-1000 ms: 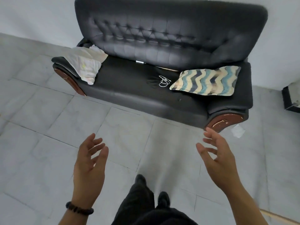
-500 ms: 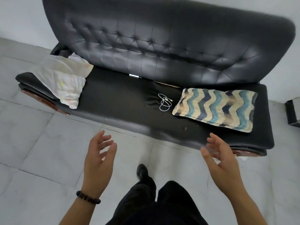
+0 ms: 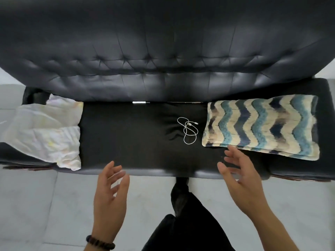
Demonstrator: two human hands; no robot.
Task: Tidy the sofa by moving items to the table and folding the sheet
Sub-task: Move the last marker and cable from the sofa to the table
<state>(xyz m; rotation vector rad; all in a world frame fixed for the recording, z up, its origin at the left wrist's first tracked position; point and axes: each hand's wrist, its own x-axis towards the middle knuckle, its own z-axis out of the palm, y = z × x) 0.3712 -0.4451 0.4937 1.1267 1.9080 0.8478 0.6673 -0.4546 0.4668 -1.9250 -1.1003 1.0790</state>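
Note:
A black tufted sofa (image 3: 126, 138) fills the view. A crumpled white sheet (image 3: 47, 131) lies over its left end. In the middle of the seat lies a coiled white cable (image 3: 188, 131). To the right rests a wavy blue, cream and navy cushion (image 3: 261, 125). A small silver item (image 3: 139, 102) is wedged where seat meets backrest. My left hand (image 3: 110, 200) hovers open at the seat's front edge. My right hand (image 3: 243, 180) is open too, its fingertips just short of the cushion's front left corner. Neither hand holds anything.
Grey tiled floor (image 3: 27, 205) lies in front of the sofa. My dark trouser leg and shoe (image 3: 181, 192) stand close to the sofa's front edge between my hands. The table is out of view.
I have stepped closer, so the sofa now fills the frame. Both hands have risen forward to the seat's front edge, the right one nearing the cushion.

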